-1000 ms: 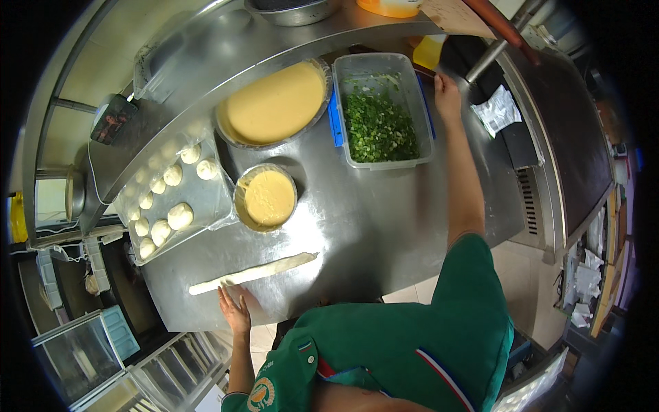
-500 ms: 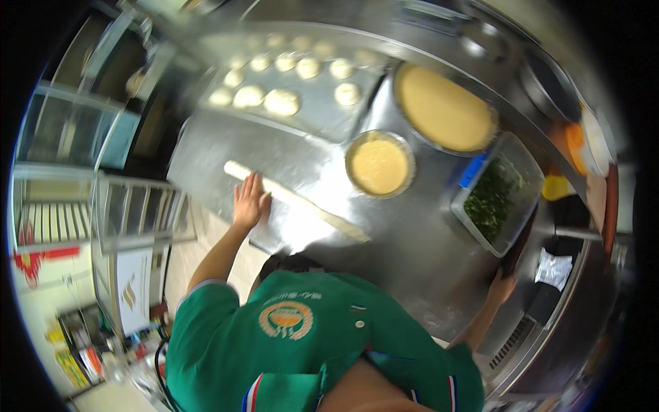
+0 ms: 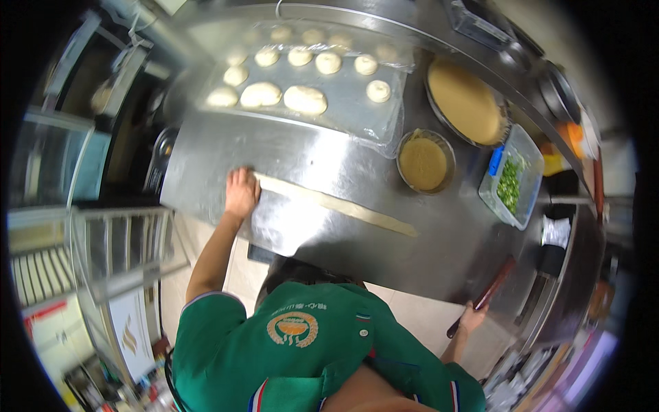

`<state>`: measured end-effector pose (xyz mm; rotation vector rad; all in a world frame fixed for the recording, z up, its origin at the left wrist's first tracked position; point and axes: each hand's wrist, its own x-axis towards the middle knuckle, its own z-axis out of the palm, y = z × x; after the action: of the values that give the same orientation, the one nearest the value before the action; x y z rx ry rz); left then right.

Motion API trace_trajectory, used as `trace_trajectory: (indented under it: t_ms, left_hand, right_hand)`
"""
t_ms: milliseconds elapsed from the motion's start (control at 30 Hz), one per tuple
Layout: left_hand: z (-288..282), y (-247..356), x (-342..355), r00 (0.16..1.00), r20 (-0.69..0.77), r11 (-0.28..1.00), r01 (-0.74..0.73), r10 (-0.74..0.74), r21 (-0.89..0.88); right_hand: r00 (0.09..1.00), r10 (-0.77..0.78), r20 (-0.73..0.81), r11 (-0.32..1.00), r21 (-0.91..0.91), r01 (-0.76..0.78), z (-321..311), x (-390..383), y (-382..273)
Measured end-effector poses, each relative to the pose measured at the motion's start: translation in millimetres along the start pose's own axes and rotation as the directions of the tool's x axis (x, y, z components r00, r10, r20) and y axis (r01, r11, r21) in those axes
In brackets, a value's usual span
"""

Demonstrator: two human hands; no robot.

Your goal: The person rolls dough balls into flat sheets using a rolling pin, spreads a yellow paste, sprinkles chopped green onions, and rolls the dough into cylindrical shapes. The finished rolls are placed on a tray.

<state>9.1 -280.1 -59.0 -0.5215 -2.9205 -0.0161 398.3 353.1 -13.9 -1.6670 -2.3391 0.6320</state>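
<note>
A long, thin strip of pale dough lies slantwise across the steel table, from my left hand toward the middle. My left hand is at its left end, with the fingers curled down over the dough. Close to the table's near right edge, my right hand is closed around a dark reddish-brown rolling pin. The pin points up and to the right, well apart from the dough strip.
Several round dough pieces sit on a plastic-covered tray at the back. To the right stand a small bowl of yellowish batter, a larger batter basin and a clear container of chopped greens. A wire rack is at left.
My left hand has gone from flat and spread beside the dough to curled over its left end. My right hand has brought the rolling pin from beside the greens container toward me.
</note>
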Motion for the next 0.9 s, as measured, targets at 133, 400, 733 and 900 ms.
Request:
trace_trajectory:
  t_ms: [133,400,733,900]
  left_hand:
    - [-15.2,-17.0,25.8,0.955,0.137,0.961,-0.246,0.263,-0.13]
    - [-8.8,-32.8,28.4,0.91,0.14,0.856,-0.304,0.391,-0.418]
    - [-31.2,-65.0,14.8,0.926,0.199,0.554,-0.013,0.322,-0.833]
    - [-45.0,-25.5,-38.1,0.778,0.01,0.667,-0.531,0.628,-0.523]
  right_hand:
    - [0.99,-0.085,0.111,0.996,0.048,0.08,12.1,-119.3,-80.1]
    - [0.455,-0.743,0.491,0.535,0.027,0.844,93.1,-215.2,-230.4]
    - [0.224,-0.815,0.535,0.398,0.235,0.887,178.8,-262.1,-306.0]
    - [0.299,-0.832,0.467,0.374,0.073,0.925,169.0,-253.9,-277.6]
